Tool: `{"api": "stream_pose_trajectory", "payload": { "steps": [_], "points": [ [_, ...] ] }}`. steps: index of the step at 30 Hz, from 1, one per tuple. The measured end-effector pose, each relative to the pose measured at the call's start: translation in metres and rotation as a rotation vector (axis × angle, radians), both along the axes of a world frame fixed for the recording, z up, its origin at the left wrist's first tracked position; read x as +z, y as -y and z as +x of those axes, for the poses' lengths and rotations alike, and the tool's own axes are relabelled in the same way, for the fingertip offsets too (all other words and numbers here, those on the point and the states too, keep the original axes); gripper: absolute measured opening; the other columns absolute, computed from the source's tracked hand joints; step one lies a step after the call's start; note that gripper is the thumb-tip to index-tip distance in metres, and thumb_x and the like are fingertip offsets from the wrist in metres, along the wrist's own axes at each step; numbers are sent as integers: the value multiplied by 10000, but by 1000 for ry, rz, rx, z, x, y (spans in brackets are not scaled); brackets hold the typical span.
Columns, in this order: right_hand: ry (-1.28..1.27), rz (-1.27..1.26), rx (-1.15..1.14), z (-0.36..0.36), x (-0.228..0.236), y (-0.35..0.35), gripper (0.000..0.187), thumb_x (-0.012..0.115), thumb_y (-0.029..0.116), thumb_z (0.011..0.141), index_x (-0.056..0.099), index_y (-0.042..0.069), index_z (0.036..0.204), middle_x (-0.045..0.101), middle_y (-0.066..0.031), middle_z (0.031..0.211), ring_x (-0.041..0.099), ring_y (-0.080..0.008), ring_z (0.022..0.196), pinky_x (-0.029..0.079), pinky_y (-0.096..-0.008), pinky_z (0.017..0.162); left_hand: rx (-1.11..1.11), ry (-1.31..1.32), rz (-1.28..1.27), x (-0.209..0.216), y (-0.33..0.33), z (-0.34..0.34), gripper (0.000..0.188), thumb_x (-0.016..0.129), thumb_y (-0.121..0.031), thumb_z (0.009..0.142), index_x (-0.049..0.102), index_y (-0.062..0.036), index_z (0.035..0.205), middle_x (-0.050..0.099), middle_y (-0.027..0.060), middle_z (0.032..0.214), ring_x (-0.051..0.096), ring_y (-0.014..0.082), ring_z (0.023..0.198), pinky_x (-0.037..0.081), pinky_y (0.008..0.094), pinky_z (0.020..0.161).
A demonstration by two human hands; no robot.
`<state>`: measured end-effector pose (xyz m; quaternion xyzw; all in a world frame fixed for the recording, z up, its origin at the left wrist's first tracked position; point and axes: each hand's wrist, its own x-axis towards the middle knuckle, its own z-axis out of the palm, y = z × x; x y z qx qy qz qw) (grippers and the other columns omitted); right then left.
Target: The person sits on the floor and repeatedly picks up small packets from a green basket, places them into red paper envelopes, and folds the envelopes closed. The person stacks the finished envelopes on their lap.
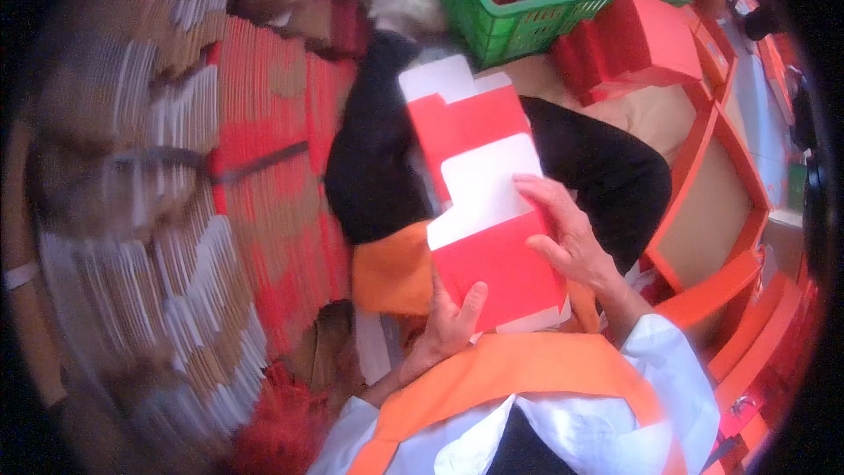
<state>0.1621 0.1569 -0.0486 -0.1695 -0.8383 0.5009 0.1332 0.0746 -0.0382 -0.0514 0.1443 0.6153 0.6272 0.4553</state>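
Note:
A red carton [501, 273] with white inner flaps lies over my lap, its flaps pointing away from me. My left hand [450, 324] is closed on its near left corner, thumb on the red face and fingers partly hidden at the edge. Across the right side reaches my right hand [570, 237], fingers stretched and apart; the fingertips touch the white flap and the thumb lies over the red panel. Just beyond, between my knees, is another red-and-white carton piece [470, 127]; whether it joins the held one, I cannot tell.
Stacks of flat red cartons [272, 185] and brown-and-white cardboard [189, 299] fill the left side, partly blurred, with a dark strap across them. A green crate [519, 26] holding packets stands ahead. At right are a red box [646, 40] and open orange-edged trays [716, 202].

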Motion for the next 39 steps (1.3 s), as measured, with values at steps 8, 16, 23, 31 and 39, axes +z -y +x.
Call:
{"api": "stream_pose_trajectory", "payload": {
  "steps": [8, 16, 23, 31, 39],
  "points": [
    [120, -264, 70, 30, -18, 26, 134, 604, 116, 746, 579, -14, 726, 618, -111, 972, 544, -262, 884, 428, -356, 780, -124, 32, 66, -33, 8, -15, 530, 491, -157, 876, 249, -37, 1332, 398, 161, 1242, 425, 217, 1147, 365, 318, 939],
    [-102, -324, -7, 30, -20, 24, 101, 517, 0, 717, 522, -9, 616, 631, -134, 960, 554, -223, 786, 433, -305, 698, -310, -358, 68, -46, 0, -38, 543, 579, -250, 836, 370, -25, 1284, 390, 161, 1275, 410, 244, 1177, 362, 312, 952],
    [-125, -596, -248, 29, -20, 39, 21, 509, 9, 723, 490, 11, 716, 621, -132, 970, 515, -144, 706, 417, -264, 637, -226, -130, 105, -38, 0, -40, 475, 436, -367, 908, 439, -28, 1241, 370, 162, 1299, 418, 221, 1161, 328, 315, 976],
    [-125, -511, -42, 34, -25, 33, 77, 481, 5, 740, 453, 20, 670, 615, -137, 970, 471, -121, 655, 402, -242, 610, -562, -126, 202, -47, 4, -66, 360, 389, -327, 934, 566, -34, 1044, 470, 134, 1181, 474, 211, 1065, 377, 328, 892],
    [-185, -558, -363, 28, -19, 54, 25, 518, 17, 764, 493, 20, 764, 493, -125, 1166, 489, -139, 909, 393, -250, 780, -180, -314, 96, -19, 2, -33, 146, 592, -104, 790, 528, -29, 898, 507, 120, 1088, 502, 226, 1023, 387, 321, 880]
  ]
}}
